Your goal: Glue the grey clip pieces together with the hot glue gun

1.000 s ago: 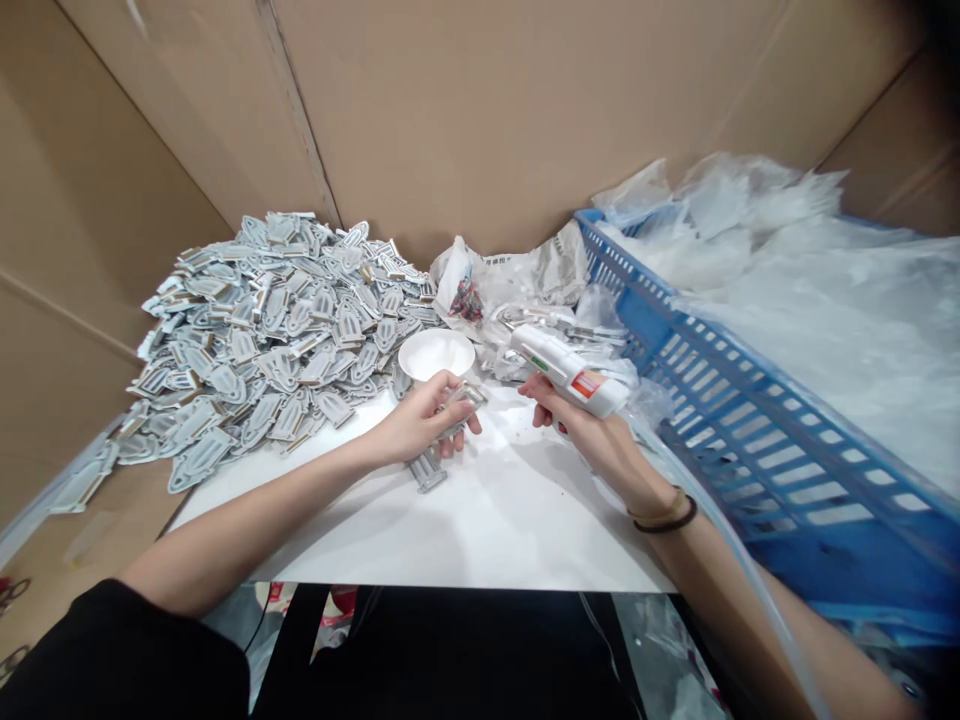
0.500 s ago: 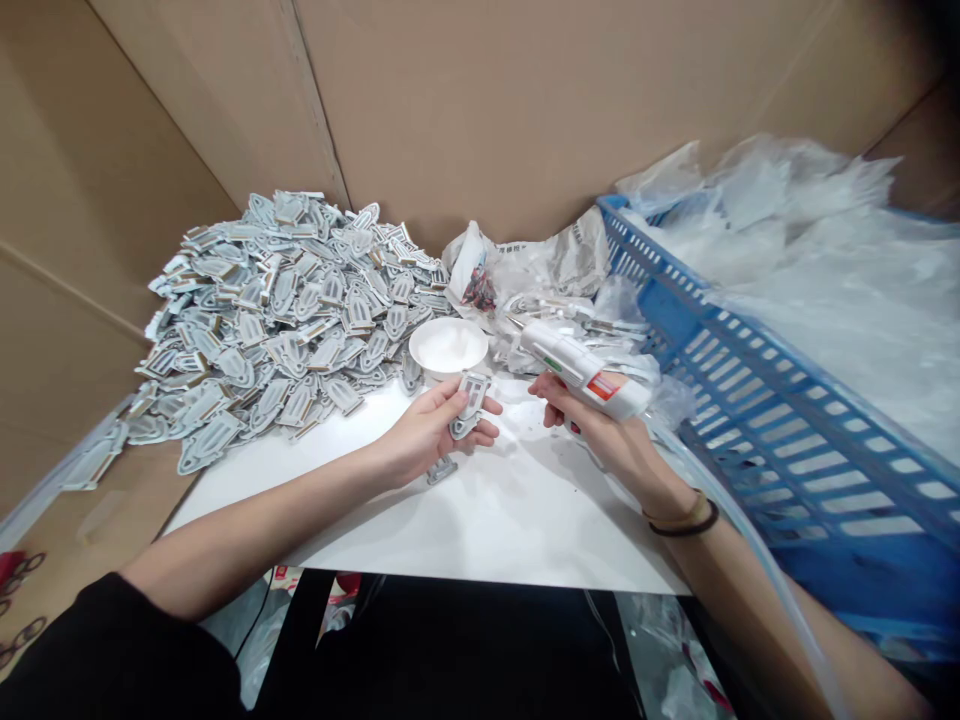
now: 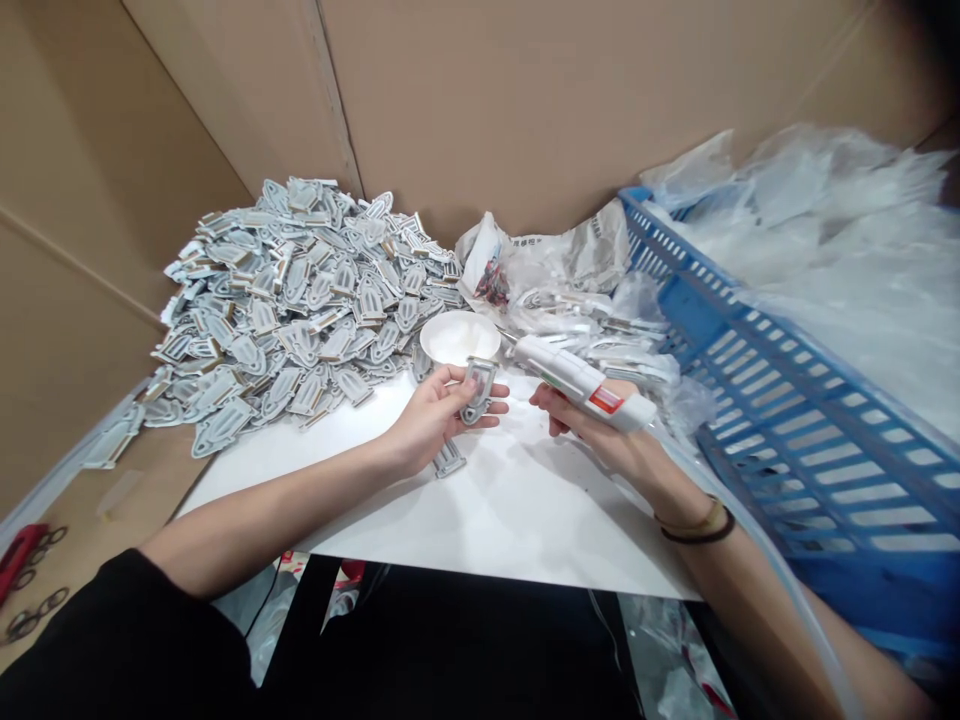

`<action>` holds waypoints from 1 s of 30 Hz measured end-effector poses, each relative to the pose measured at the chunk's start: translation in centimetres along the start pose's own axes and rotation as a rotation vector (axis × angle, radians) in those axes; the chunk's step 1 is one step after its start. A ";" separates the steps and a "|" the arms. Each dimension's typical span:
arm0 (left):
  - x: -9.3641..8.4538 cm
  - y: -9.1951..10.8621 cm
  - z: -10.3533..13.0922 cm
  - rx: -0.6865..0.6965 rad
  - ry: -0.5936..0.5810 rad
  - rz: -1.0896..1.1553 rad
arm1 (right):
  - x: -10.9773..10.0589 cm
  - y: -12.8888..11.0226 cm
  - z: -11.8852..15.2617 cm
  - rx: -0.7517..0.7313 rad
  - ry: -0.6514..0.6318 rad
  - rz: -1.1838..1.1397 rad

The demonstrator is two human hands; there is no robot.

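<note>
My left hand (image 3: 429, 418) grips a small grey plastic piece (image 3: 477, 392) between thumb and fingers; the piece has a rounded end and a raised slotted frame. A similar grey piece (image 3: 450, 459) lies on the white tabletop (image 3: 495, 520), just below that hand. My right hand (image 3: 604, 432) is wrapped round a white glue gun (image 3: 562, 368) with an orange-red label. Its thin metal nozzle points left, apart from the held piece. A translucent rod or tube (image 3: 757, 545) trails from the gun's back along my forearm. Behind my left hand stands a white bowl (image 3: 459, 338).
A large heap of grey pieces (image 3: 300, 300) covers the left back. Thin white bagged parts (image 3: 600, 325) and a crumpled bag (image 3: 487, 260) lie at the back. On the right stands a blue crate (image 3: 810, 400) with clear plastic bags (image 3: 840, 220). Cardboard walls (image 3: 525, 110) enclose the table.
The view has shifted slightly, so the scene sits a little further right. The glue gun's nozzle has dipped a little towards the bowl's rim. Both hands keep their hold.
</note>
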State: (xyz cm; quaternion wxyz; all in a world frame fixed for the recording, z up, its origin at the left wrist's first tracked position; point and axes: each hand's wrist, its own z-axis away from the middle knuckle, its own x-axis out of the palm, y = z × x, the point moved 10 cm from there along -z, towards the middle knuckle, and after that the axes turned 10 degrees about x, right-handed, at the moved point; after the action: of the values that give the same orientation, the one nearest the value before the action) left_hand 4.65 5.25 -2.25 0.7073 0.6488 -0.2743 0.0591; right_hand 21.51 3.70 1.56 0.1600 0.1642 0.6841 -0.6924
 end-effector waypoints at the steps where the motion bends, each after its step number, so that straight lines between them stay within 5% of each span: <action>1: -0.1 0.0 0.0 0.000 0.003 0.007 | 0.0 0.0 0.0 -0.001 -0.001 0.003; 10: 0.1 0.1 0.0 -0.023 0.039 0.123 | 0.1 0.5 -0.1 0.011 -0.007 0.005; 30: -0.8 1.2 0.0 0.086 0.079 -0.158 | 0.7 -0.1 -0.1 -0.108 0.001 0.162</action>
State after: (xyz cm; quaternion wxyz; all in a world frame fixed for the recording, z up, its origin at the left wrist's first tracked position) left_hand 3.48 5.61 -1.56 0.6915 0.6954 -0.1915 0.0403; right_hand 20.85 3.80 1.36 0.2237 0.2104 0.7048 -0.6394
